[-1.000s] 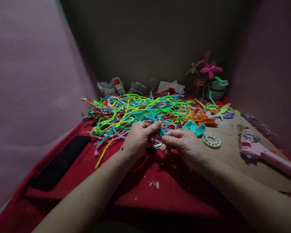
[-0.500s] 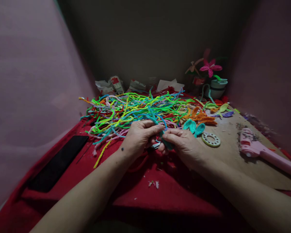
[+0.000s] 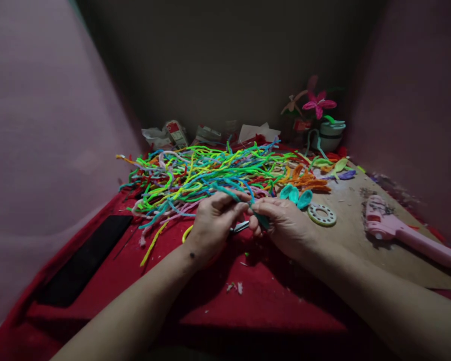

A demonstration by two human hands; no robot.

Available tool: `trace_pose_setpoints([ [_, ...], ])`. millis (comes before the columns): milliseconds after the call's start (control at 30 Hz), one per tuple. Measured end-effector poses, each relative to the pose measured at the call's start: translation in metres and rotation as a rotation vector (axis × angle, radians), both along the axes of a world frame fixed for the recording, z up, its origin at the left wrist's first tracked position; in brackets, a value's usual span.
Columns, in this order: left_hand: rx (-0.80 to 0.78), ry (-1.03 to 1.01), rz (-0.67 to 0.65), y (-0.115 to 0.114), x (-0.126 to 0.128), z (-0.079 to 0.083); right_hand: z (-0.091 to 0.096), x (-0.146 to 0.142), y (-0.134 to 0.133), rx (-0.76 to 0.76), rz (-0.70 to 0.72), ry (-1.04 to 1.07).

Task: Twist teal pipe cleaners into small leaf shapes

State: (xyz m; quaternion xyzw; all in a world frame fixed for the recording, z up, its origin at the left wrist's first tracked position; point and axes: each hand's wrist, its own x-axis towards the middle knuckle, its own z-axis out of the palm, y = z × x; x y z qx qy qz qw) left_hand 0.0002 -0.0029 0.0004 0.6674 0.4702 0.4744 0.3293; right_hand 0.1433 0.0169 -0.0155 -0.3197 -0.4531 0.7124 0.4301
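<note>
Left hand (image 3: pixel 220 220) and right hand (image 3: pixel 280 218) both pinching a teal fuzzy stem (image 3: pixel 231 195), center, near side of the multicolored stem pile (image 3: pixel 203 173). Metal tool (image 3: pixel 241 227) (partly hidden) between hands, on red-covered table (image 3: pixel 263 303). Teal petals (image 3: pixel 293 195) right, just beside pale ring (image 3: pixel 322 224).

Dim light overall, with the back wall (image 3: pixel 225 65) in deep shadow.

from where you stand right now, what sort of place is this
Probably a small craft corner, perhaps at home: a tangle of colourful fuzzy stems lies on a red-covered table, turquoise petal shapes sit to its right, and a pink handmade-looking flower stands at the back.
</note>
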Motion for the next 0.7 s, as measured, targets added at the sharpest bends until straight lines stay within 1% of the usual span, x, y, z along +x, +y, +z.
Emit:
trace_pose_setpoints([
  [100, 0.44, 0.46, -0.042, 0.004, -0.011, 0.0, 0.002, 0.002, 0.001, 0.003, 0.063, -0.016],
  [167, 0.651, 0.693, -0.036, 0.008, -0.019, 0.0, 0.004, 0.003, 0.0, 0.027, 0.084, -0.033],
  [233, 0.794, 0.824, -0.019, 0.009, -0.025, 0.003, 0.006, 0.004, -0.001, 0.059, 0.104, -0.058],
  [300, 0.823, 0.887, -0.072, 0.009, -0.028, 0.009, 0.007, 0.005, -0.001, 0.081, 0.135, -0.086],
  [367, 0.754, 0.891, -0.179, 0.006, -0.029, 0.016, 0.008, 0.005, -0.001, 0.099, 0.163, -0.113],
  [433, 0.644, 0.845, -0.244, 0.003, -0.028, 0.023, 0.009, 0.006, -0.001, 0.125, 0.19, -0.15],
  [500, 0.51, 0.754, -0.234, -0.001, -0.026, 0.029, 0.011, 0.007, -0.002, 0.168, 0.219, -0.21],
  [567, 0.303, 0.638, -0.199, -0.004, -0.024, 0.032, 0.012, 0.007, -0.004, 0.237, 0.23, -0.302],
  [600, 0.165, 0.56, -0.192, -0.004, -0.023, 0.033, 0.012, 0.007, -0.006, 0.3, 0.214, -0.366],
  [633, 0.006, 0.469, -0.199, -0.004, -0.023, 0.032, 0.012, 0.007, -0.008, 0.399, 0.184, -0.446],
  [667, -0.161, 0.367, -0.213, -0.003, -0.023, 0.03, 0.011, 0.006, -0.01, 0.538, 0.135, -0.53],
  [700, -0.321, 0.254, -0.235, -0.001, -0.024, 0.027, 0.009, 0.006, -0.012, 0.711, 0.07, -0.615],
])
